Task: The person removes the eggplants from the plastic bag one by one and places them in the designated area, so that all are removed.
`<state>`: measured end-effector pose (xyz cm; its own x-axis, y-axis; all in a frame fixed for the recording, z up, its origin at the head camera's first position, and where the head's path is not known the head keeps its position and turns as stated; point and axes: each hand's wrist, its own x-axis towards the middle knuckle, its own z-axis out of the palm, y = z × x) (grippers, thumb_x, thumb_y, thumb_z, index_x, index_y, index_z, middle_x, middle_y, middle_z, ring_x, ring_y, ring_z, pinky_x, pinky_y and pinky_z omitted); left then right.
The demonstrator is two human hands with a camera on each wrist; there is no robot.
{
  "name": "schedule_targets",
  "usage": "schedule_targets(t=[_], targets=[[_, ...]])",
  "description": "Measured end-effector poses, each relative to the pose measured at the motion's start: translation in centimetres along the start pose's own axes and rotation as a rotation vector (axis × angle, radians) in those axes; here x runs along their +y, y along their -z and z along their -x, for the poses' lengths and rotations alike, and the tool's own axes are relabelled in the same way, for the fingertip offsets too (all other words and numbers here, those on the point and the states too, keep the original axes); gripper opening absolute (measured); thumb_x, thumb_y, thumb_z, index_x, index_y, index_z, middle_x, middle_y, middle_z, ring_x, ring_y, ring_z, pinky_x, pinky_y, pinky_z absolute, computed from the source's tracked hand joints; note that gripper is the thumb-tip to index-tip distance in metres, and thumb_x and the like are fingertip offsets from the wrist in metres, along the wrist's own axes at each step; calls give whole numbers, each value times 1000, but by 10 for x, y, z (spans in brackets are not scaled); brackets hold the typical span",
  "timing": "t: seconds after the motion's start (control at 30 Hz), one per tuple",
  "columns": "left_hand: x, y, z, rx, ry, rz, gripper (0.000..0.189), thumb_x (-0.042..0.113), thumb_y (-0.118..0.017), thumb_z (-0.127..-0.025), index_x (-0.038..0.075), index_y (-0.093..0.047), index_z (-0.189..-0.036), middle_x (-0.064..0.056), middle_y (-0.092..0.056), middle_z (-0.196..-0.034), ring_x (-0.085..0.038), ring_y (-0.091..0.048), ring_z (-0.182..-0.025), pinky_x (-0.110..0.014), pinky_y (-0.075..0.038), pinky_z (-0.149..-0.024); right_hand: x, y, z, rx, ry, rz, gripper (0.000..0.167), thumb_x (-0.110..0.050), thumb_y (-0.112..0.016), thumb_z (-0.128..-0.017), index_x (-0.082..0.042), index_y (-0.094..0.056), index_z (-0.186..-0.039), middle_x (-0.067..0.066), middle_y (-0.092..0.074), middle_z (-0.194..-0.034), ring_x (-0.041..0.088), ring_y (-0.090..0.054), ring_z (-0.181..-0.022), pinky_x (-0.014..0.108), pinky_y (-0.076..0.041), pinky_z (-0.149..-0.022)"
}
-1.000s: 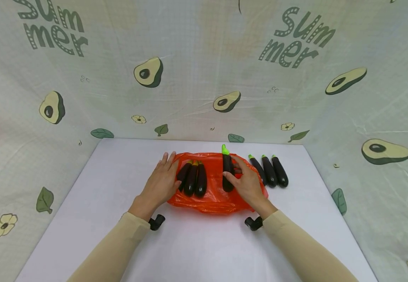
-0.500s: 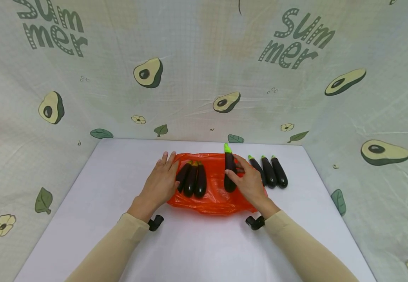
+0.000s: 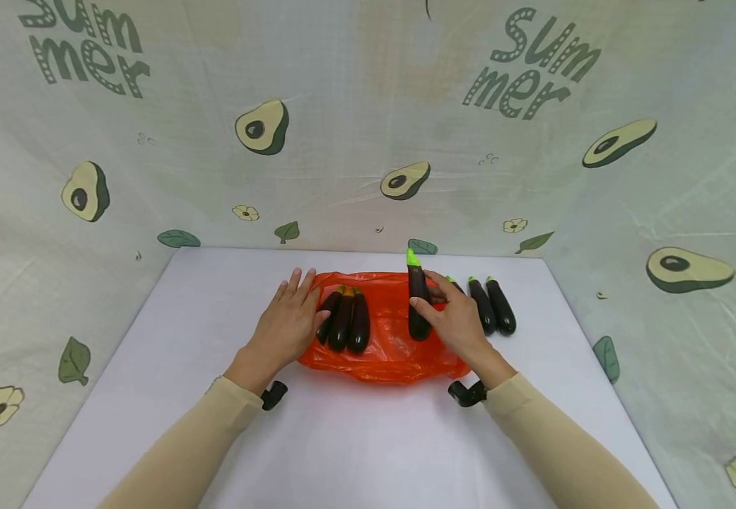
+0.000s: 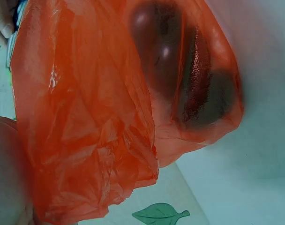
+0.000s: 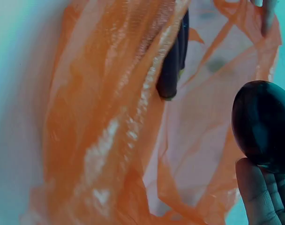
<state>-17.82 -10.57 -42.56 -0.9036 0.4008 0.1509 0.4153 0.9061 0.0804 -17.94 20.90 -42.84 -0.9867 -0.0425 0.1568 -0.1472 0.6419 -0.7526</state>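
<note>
Held eggplant has shifted slightly toward 3 o'clock over the red bag, pinched in the right grip on its 3 o'clock side, long axis near 12–6, green cap at 12. Bagged eggplants lie at 9 o'clock by the left grip, fingers straight; loose eggplants on the desk at 3, nearer the right. Closest loose one's mostly hidden behind the right grip; right wrist view crops the held one.

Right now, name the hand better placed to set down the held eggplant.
Probably the right hand: it grips the eggplant over the red bag, while the left hand is at the bag's left edge.
</note>
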Motion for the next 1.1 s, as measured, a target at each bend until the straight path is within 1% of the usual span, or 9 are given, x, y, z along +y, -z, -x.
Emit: schedule_targets(t=[0.13,0.27,0.4,0.5,0.6,0.77,0.87,0.97,1.1], targets=[[-1,-1,0,-19,12,-4,65,40,-55,-109,-5,-46,-156,-24,-30,-170,-45,-20,-160,-59,-22,-129,0,10,1,-2,-16,-3,64,-32,-74,-101,-19,-49,-159,21,-70,-135,37,-71,-118,53,-63,-92],[-2,-1,0,-22,11,-14,65,39,-53,-110,-5,-44,-157,-25,-29,-170,-45,-20,-160,-58,-21,-129,2,27,-2,22,-13,8,63,-33,-71,-103,-17,-47,-159,22,-70,-134,39,-71,-118,54,-62,-91],[-4,0,0,-15,6,-16,64,39,-51,-111,-6,-44,-157,-25,-29,-170,-45,-21,-160,-58,-21,-129,8,48,-6,75,0,43,64,-35,-70,-103,-15,-47,-159,24,-71,-131,42,-71,-116,57,-62,-89],[-4,0,0,-21,4,-14,65,40,-50,-111,-6,-43,-157,-25,-28,-170,-45,-21,-160,-58,-21,-129,15,65,-8,133,-3,82,64,-38,-69,-103,-16,-47,-159,25,-71,-130,43,-71,-116,60,-61,-92],[-5,0,2,-30,10,-4,66,40,-49,-111,-7,-42,-157,-26,-27,-171,-45,-20,-160,-58,-20,-130,23,83,-11,188,-10,131,64,-40,-68,-104,-17,-47,-160,25,-71,-130,43,-70,-114,62,-61,-90],[-7,-3,5,-39,33,27,66,39,-49,-112,-7,-40,-158,-25,-25,-171,-44,-17,-161,-58,-17,-130,46,107,-19,257,-21,197,65,-41,-67,-104,-18,-46,-161,26,-71,-132,43,-70,-112,55,-60,-82],[-7,-3,5,-44,39,36,66,39,-49,-112,-7,-39,-159,-26,-25,-172,-44,-16,-161,-58,-16,-131,63,117,-21,268,-54,217,66,-41,-66,-104,-16,-44,-161,27,-69,-134,44,-69,-116,53,-58,-81],[-7,-3,6,-46,42,37,66,38,-49,-112,-7,-39,-159,-25,-25,-172,-44,-17,-161,-58,-17,-131,80,125,-23,265,-104,239,66,-41,-64,-105,-14,-43,-161,28,-67,-136,46,-67,-120,56,-57,-84],[-6,-3,6,-43,44,41,65,39,-48,-112,-7,-40,-158,-25,-26,-171,-44,-17,-161,-58,-17,-131,100,132,-23,239,-187,253,69,-45,-61,-105,-13,-40,-162,30,-64,-140,48,-65,-125,63,-57,-93]])
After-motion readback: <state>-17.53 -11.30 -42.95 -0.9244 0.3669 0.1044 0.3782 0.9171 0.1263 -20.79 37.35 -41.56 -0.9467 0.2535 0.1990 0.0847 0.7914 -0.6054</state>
